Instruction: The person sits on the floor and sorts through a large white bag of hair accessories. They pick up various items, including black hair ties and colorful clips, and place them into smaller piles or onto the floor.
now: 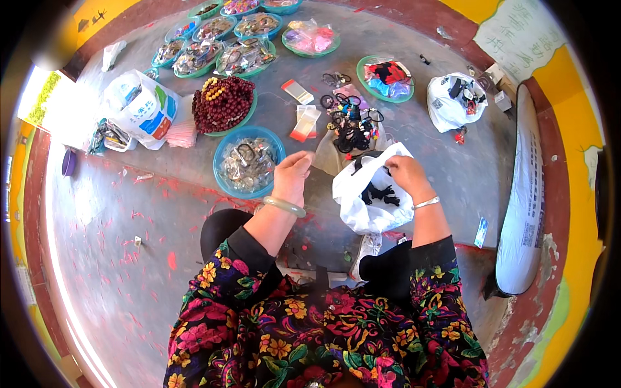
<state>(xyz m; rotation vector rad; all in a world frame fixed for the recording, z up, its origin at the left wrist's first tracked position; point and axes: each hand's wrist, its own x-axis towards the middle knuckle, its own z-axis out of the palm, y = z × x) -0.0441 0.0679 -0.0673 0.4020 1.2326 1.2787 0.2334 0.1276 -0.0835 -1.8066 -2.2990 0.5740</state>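
My left hand (pixel 292 178), with a pale bangle at its wrist, is raised beside a blue basin (pixel 217 169) of small clear-wrapped pieces. Its fingers are pinched together; whatever they hold is too small to make out. My right hand (pixel 409 176) is closed on the edge of a white plastic bag (pixel 362 216), its fingertips partly hidden at the mouth. Black corded items (pixel 381 194) show inside that bag. Just beyond it, a heap of black hair ties (pixel 354 126) with colourful trinkets lies on a pale plastic sheet (pixel 328 157).
Dark red beads (pixel 223 107) fill a green basin left of centre. Several basins of wrapped goods (pixel 246 57) stand farther back. Flat cards (pixel 306 123) lie near the heap. Another white bag (pixel 446 110) and a long wrapped roll (pixel 522 194) are at right.
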